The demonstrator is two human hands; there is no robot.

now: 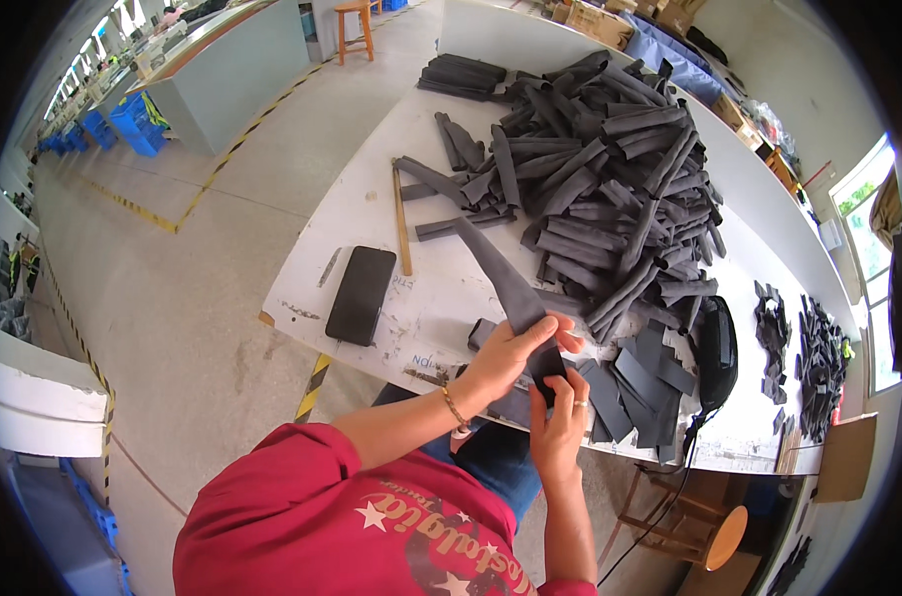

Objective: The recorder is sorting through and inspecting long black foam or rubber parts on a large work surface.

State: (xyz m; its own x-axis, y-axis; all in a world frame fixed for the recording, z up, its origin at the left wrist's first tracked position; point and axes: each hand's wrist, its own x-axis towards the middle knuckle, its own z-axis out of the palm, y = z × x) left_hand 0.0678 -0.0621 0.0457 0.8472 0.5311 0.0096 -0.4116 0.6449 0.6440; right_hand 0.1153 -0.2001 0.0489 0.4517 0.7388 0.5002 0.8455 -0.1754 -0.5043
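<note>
A long dark grey fabric strip [498, 273] slants up and away from my hands over the near edge of the white table [426, 328]. My left hand [516, 356] is closed around its lower part, thumb on top. Just below, my right hand [562, 422] grips the strip's near end, which looks darker and folded over. Beyond the hands lies a big heap of similar grey strips [580, 189], many rolled or folded lengthwise. Flat dark grey pieces [645, 382] lie loosely stacked to the right of my right hand.
A black phone [362, 295] and a thin wooden stick [402, 221] lie left of the heap. A black pouch [714, 353] with a hanging cord stands at right, near more dark pieces [819, 368]. A wooden stool [724, 536] is below the table's right end.
</note>
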